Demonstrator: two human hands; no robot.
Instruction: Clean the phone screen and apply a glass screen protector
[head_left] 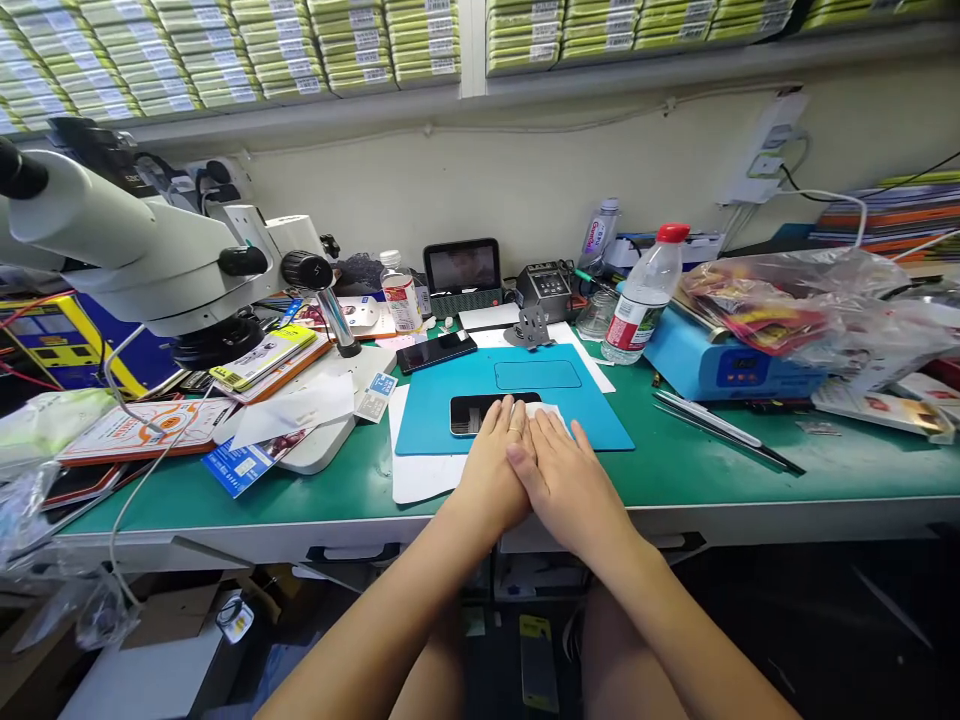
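Note:
On the blue mat lies a black-screened phone with a light edge, its right part covered by my hands. My left hand rests on the phone, fingers stretched out and close together, with a ring on one finger. My right hand lies against it, fingers extended flat, its thumb over the side of my left hand. A white piece of paper or cloth shows past my right fingertips; how far it goes under the hand is hidden. A phone outline is drawn on the mat behind.
A second dark phone lies behind the mat. At left a microscope overhangs papers and boxes. Tweezers, a red-capped bottle and a blue device under plastic bags stand at right. A small screen faces me at the back.

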